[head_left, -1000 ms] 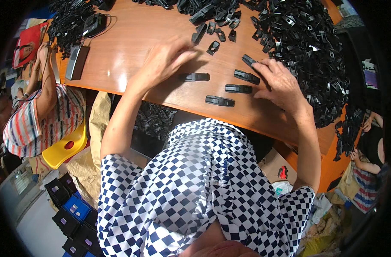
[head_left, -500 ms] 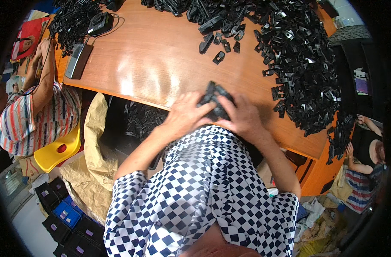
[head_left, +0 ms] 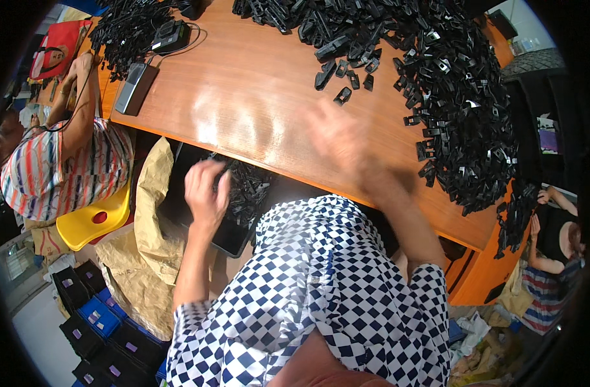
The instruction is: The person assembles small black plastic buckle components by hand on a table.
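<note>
My left hand (head_left: 205, 192) is past the table's near edge, beside a dark tray (head_left: 232, 241) of black plastic parts (head_left: 248, 192). Its thumb stands apart from the fingers and I see nothing held. Over the wooden table (head_left: 243, 97) my right hand (head_left: 341, 137) stretches out, blurred by motion, fingers extended and no part visible in it. Several loose black plastic clips (head_left: 343, 96) lie just beyond it. A large heap of similar black clips (head_left: 459, 122) covers the table's right side and continues along the far edge.
A grey box-shaped device (head_left: 136, 89) and a black corded device (head_left: 171, 37) stand at the far left. Brown paper (head_left: 154, 187) hangs by the tray. A person in stripes (head_left: 69, 171) works at left near a yellow stool (head_left: 95, 219); another person (head_left: 556, 229) sits right. Black bins (head_left: 130, 342) stand lower left.
Both hands were together at the table edge around a cluster of black parts. My left hand has moved left to the tray, my right hand forward; the cluster is gone from both.
</note>
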Motion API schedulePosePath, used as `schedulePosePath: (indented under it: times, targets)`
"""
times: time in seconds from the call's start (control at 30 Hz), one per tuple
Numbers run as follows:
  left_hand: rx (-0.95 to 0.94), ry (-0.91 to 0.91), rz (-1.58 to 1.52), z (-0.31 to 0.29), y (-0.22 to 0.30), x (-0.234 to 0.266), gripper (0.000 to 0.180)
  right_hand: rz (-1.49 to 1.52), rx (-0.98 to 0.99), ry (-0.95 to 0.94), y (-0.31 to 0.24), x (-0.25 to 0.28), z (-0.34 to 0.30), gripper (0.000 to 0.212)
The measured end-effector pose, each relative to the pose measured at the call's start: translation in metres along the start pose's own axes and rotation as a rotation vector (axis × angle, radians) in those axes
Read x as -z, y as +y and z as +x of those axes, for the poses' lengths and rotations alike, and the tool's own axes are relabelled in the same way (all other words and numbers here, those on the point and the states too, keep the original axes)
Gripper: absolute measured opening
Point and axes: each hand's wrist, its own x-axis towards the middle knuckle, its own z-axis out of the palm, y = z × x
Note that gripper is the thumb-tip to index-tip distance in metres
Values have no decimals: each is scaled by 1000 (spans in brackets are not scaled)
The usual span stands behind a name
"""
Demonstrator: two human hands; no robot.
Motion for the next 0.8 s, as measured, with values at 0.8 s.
schedulePosePath:
  times: [0.8]
  targets:
    - [-480, -385, -269, 104, 106, -121, 23, 620, -283, 105, 82, 29, -99, 19]
